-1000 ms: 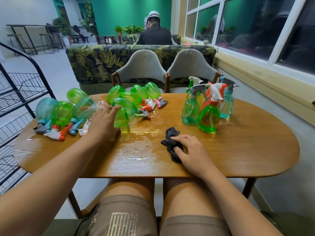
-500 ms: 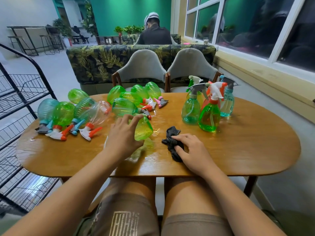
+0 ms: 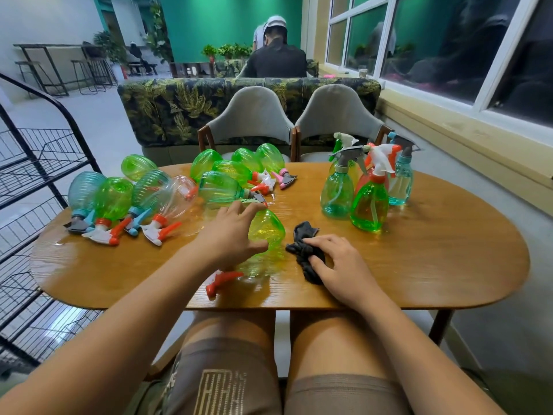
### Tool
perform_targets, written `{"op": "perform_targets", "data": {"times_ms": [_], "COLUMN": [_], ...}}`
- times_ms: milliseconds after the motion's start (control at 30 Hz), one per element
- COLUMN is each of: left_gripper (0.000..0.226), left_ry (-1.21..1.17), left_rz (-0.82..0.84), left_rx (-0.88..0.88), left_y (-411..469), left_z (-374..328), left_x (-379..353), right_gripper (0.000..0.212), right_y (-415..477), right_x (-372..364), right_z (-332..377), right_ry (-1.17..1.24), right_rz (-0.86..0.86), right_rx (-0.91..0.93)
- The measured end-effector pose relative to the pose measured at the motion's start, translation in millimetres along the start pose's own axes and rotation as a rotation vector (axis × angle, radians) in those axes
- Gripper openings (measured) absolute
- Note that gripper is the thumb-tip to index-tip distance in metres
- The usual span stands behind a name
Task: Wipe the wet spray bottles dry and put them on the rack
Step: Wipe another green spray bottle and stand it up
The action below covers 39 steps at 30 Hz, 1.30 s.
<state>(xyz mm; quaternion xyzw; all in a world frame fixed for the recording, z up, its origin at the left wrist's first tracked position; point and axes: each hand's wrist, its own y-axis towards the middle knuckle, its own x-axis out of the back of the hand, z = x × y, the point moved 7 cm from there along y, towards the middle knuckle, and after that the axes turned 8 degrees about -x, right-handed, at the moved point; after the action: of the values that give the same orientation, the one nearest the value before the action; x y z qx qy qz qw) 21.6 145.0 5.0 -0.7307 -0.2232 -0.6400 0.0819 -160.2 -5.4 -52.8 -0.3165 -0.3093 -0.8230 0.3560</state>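
Head view: my left hand (image 3: 230, 235) lies over a green spray bottle (image 3: 270, 230) that is on its side near the middle of the wooden table (image 3: 434, 265). The fingers are spread and curved round its body, with the thumb on the near flank. Its orange trigger (image 3: 221, 281) points toward the near edge and is blurred. My right hand (image 3: 339, 265) sits just to the right on a dark cloth (image 3: 302, 233), fingers bent over it and thumb tucked against it, gripping it on the tabletop. Cloth and bottle are just beside each other; I cannot tell whether they touch. Other bottles lying down (image 3: 113, 199) crowd the far left of the table. A cluster of upright bottles (image 3: 369, 205) stands far right. The black wire rack (image 3: 36, 175) stands left of the table.
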Motion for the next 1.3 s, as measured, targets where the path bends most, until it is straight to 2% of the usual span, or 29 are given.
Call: {"op": "perform_targets", "data": {"times_ms": [100,333,600,733,867,1000,1200,1300], "left_gripper": [0.086,0.095,0.106,0.100,0.099,0.101,0.082,0.071], "left_ry": [-0.049,-0.021,-0.253,-0.426,-0.443,-0.410,-0.363,-0.352], "left_rz": [0.086,0.042,-0.186,-0.259,-0.310,-0.327,-0.345,-0.349], "left_rx": [-0.008,0.022,0.121,0.178,0.193,0.182,0.154,0.152], "left_y": [4,7,-3,-9,-9,-4,2,2], "left_z": [3,6,8,10,7,5,9,11], "left_x": [3,1,-12,-22,-25,-28,-37,-40], "right_gripper": [0.040,0.038,0.024,0.027,0.033,0.054,0.048,0.045], "right_y": [0,0,0,0,-1,0,10,16], "right_x": [0,-2,-3,-7,-6,5,1,-5], "right_z": [0,0,2,7,9,15,58,72], "right_ry": [-0.007,-0.021,-0.003,0.005,-0.004,0.105,0.189,0.193], "right_rz": [0.004,0.018,0.042,0.011,-0.024,-0.108,-0.203,-0.204], "right_rx": [0.001,-0.002,-0.042,-0.013,0.032,0.019,0.151,0.150]}}
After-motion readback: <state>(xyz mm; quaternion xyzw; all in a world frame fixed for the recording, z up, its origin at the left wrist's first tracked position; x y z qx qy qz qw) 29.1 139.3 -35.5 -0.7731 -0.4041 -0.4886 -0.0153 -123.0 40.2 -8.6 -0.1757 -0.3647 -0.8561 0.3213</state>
